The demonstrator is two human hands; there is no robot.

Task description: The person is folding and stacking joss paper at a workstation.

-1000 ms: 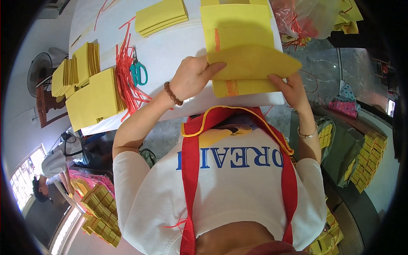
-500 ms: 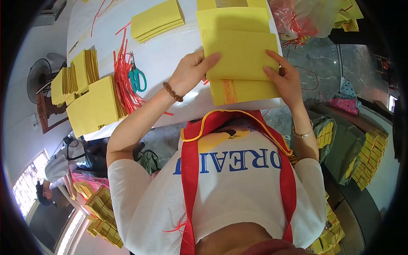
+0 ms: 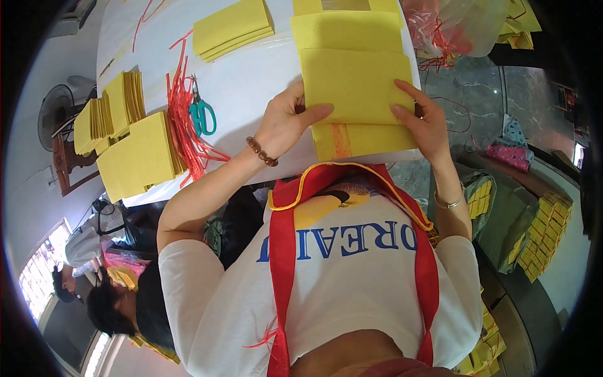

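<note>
My left hand (image 3: 293, 117) grips the left edge of a flat stack of yellow paper (image 3: 359, 85), thumb on top and the other fingers partly hidden behind it. At the opposite edge, my right hand (image 3: 424, 120) holds the same stack, thumb and index finger resting on its face. Beneath it lies another yellow paper stack (image 3: 377, 142) with an orange stripe, at the table's near edge. More yellow paper (image 3: 352, 31) extends beyond the held stack. Left of my hands are teal-handled scissors (image 3: 202, 116) and a bundle of red plastic strips (image 3: 180, 113).
Yellow paper stacks stand at the white table's (image 3: 251, 81) left edge (image 3: 135, 157), and another lies farther back (image 3: 232, 30). A clear plastic bag (image 3: 455, 28) is at the far right. Bundled yellow paper (image 3: 545, 235) stands at right. A person in black (image 3: 154, 308) is at lower left.
My left hand has shifted slightly, its thumb now lower on the stack's edge. The right hand stays nearly in place. A person in black has come into view at lower left.
</note>
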